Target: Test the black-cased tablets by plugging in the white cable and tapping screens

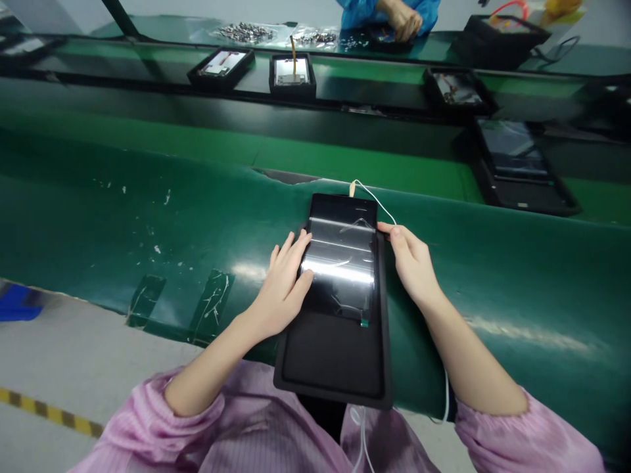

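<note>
Green-topped bench [98, 226] in front of us, worn and scuffed. Our left hand [283, 282] is palm down, fingers a little apart, its fingertips and thumb on the left side of the dark panel [340, 253]. Our right hand [414, 263] has its fingers curled, index finger out to the panel's right edge near the far corner; can't tell if it pinches anything. So the panel sits between our hands, in the far part of a black tray [332, 361], near part bare. Panel: flat, glossy black rectangle, creased clear film, bright glare band across the middle, small green tab [364, 323] at the near edge, right of center. Long axis runs away from us, roughly in line with the tray. White cable [378, 201] with a beige plug [352, 189] just beyond its far edge. Across the line, we see a co-worker's hands [405, 23].
</note>
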`<state>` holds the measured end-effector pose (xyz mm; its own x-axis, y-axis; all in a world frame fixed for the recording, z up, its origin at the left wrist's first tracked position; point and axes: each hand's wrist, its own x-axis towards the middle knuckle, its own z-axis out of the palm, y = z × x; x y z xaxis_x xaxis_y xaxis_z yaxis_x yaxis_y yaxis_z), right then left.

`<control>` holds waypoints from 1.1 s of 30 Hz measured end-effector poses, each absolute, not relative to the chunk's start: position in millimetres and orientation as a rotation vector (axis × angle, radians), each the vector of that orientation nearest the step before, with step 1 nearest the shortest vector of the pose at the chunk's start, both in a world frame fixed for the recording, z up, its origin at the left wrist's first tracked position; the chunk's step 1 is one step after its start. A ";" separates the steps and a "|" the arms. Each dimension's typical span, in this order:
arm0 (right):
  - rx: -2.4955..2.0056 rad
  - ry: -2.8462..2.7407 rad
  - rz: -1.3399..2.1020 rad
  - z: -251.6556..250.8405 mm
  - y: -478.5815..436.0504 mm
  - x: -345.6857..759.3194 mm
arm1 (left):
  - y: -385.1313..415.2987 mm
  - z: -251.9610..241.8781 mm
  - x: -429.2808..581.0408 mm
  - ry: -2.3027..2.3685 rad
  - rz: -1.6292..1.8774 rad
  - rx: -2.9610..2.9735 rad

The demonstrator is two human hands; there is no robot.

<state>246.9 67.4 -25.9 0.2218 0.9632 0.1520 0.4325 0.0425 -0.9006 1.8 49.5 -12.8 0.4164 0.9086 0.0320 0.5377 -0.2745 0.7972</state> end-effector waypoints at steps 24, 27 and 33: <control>-1.524 -1.239 0.768 -31.2 68.4 245.6 | 39.8 -5.9 -20.1 0.735 0.423 2.581; -1.527 -1.236 0.761 -31.5 68.9 245.9 | 57.3 -6.2 -11.2 0.810 0.389 2.619; -1.519 -1.250 0.765 -32.2 69.0 247.1 | 74.4 -6.1 2.8 1.220 0.617 2.402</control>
<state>247.1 69.0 -32.2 0.2701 0.9562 0.1128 0.3344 0.0167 -0.9423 2.8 74.4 -6.1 0.5279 0.8225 0.2118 0.6579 -0.5537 0.5105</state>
